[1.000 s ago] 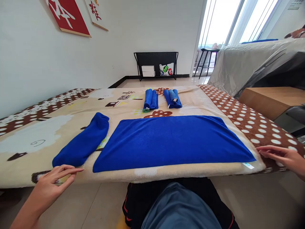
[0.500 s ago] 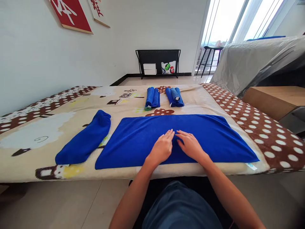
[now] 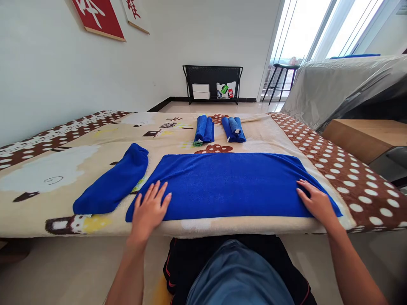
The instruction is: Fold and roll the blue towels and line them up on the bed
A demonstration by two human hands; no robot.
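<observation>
A blue towel (image 3: 232,184) lies spread flat along the near edge of the bed. On its left end rests my left hand (image 3: 151,207), palm down with the fingers spread. My right hand (image 3: 316,202) lies flat near the towel's right end, its fingers stretched out and partly over the edge fold. Neither hand grips anything. To the left of the spread towel, a bunched blue towel (image 3: 112,182) lies at a slant, apart from my left hand.
Rolled blue towels (image 3: 204,129) and a second group of rolled towels (image 3: 233,129) lie farther back on the patterned blanket (image 3: 63,169). A cardboard box (image 3: 365,135) stands to the right, by plastic-covered furniture (image 3: 343,80). A black rack (image 3: 212,76) stands against the far wall.
My hands have moved apart from the towel's middle, the left hand to its left end and the right hand to its right end. The towel's surface looks smoother in the middle.
</observation>
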